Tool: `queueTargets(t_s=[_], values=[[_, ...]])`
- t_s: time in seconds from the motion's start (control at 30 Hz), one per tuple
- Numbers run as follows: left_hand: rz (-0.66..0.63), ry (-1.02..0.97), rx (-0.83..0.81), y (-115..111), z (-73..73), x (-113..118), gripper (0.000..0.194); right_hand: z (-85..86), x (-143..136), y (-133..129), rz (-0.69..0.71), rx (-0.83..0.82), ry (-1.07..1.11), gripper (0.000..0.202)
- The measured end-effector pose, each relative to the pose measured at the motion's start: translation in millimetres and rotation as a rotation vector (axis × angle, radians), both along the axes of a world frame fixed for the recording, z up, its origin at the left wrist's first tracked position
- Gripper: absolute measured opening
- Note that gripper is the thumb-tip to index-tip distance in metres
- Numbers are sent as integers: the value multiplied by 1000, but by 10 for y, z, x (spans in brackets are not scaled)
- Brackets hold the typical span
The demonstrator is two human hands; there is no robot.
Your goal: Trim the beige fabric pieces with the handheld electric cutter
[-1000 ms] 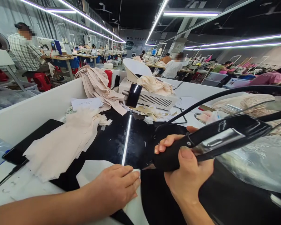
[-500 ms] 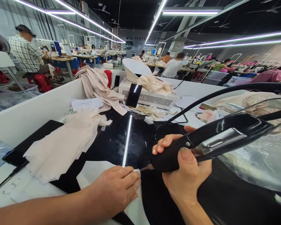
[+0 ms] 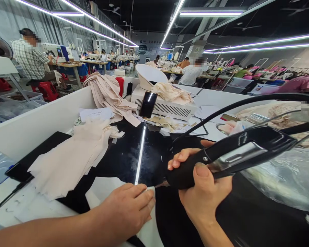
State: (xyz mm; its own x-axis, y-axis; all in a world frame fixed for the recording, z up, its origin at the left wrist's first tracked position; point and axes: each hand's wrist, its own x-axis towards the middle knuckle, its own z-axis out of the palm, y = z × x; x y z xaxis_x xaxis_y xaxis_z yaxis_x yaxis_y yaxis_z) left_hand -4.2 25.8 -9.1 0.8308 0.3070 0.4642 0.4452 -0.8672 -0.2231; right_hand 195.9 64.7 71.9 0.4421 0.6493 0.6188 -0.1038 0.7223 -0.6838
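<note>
My right hand [image 3: 204,192] is wrapped round a black corded handheld tool [image 3: 247,147] with a silver lever on its side; the thumb lies near the lever. A narrow metal tip sticks out of the tool's lower left end and points at the edge of a pale, sheet-like piece [image 3: 103,190]. Whether the tip touches that edge I cannot tell. My left hand [image 3: 130,206] is closed, its fingers pressed together on the corner of the pale piece, which lies on the glossy black work surface [image 3: 123,154]. The left palm hides part of the piece.
Beige fabric pieces [image 3: 67,161] lie at the left, and more beige cloth [image 3: 105,89] is heaped behind. A phone [image 3: 147,104] leans on a white vented box [image 3: 167,106]. Clear plastic bags [image 3: 285,178] lie at right. A black cable [image 3: 221,111] arches over the table. Several people work beyond.
The tool has shifted very slightly to the left in my right hand's grip. Both hands otherwise keep their places, and the whole view has moved a little.
</note>
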Motion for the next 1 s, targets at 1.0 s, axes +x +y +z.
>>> queueTargets(t_s=[1.0], values=[[28,-195,37,-38,-29,52,28,63,12,-15,-1,-6,17,48]])
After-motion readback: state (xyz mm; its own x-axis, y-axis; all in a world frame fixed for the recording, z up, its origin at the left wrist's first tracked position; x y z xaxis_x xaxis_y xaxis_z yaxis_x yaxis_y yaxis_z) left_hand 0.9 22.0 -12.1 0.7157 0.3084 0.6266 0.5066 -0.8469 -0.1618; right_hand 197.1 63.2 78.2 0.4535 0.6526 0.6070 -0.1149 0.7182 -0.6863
